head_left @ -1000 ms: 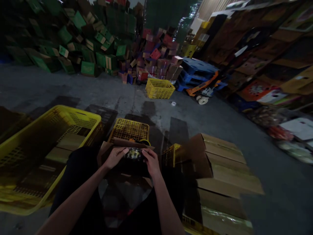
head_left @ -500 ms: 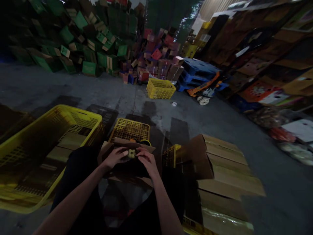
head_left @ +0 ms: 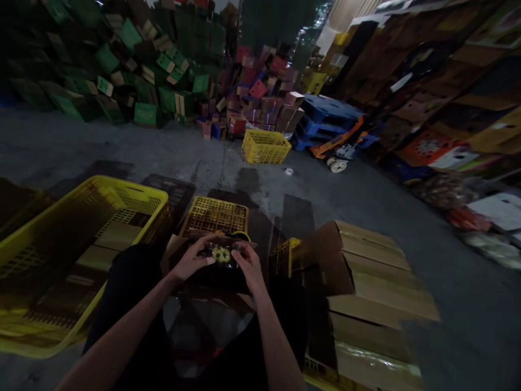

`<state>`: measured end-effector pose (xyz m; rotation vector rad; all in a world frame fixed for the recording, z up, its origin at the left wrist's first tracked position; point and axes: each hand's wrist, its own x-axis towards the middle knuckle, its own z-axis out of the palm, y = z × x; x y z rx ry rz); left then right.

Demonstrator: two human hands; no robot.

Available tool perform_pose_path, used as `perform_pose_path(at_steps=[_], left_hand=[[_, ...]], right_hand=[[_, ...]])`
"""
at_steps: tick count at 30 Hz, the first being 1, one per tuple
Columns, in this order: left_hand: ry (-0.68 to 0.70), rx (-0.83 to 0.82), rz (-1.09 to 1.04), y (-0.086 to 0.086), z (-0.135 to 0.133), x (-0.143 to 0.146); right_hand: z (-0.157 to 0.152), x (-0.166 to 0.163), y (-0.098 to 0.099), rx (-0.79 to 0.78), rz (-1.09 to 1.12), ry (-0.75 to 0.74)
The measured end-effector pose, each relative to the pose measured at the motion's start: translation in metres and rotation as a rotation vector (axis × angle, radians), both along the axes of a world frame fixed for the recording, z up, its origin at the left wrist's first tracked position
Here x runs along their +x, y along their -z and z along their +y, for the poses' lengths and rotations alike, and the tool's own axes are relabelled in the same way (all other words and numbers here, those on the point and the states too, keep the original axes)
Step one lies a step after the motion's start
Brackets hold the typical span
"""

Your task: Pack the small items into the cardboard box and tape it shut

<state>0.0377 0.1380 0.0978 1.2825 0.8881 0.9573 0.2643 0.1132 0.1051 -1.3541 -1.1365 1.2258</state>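
Both my hands meet low in the middle of the view over an open brown cardboard box (head_left: pixel 175 247). My left hand (head_left: pixel 194 259) and my right hand (head_left: pixel 247 266) have their fingers curled around a small dark packet (head_left: pixel 222 254) with a pale yellow-green patch showing between them. The light is dim and what the packet holds is hard to make out. A clear plastic sheet (head_left: pixel 203 326) lies across my lap below the hands. Just behind the box stands an upturned yellow crate (head_left: pixel 215 215).
A large yellow plastic crate (head_left: pixel 73 244) with cardboard in it sits at my left. Stacked flat cardboard boxes (head_left: pixel 374 277) lie at my right. Across the grey floor are another yellow crate (head_left: pixel 265 146), blue pallets (head_left: pixel 325 117), a pallet jack (head_left: pixel 337 152) and heaps of green and red cartons.
My hands, spread along the packet's edges a second ago, drew together over its middle and now curl around it, slightly farther from me. Nothing else has moved.
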Motion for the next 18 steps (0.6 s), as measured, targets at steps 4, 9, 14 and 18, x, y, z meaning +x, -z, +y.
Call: perform_pose_path(at_steps=[4, 9, 14, 18], left_hand=[[0.057, -0.039, 0.029, 0.001, -0.001, 0.002], [-0.064, 0.022, 0.107, 0.002, 0.002, 0.000], [-0.156, -0.186, -0.018, 0.014, 0.003, 0.000], [-0.191, -0.281, -0.187, 0.022, 0.004, 0.004]], right_hand=[[-0.001, -0.002, 0.000, 0.005, -0.077, -0.011], [-0.001, -0.004, -0.004, 0.060, -0.114, 0.006], [-0.004, -0.008, -0.005, 0.008, -0.015, 0.017], [-0.005, -0.014, -0.004, -0.067, 0.226, 0.065]])
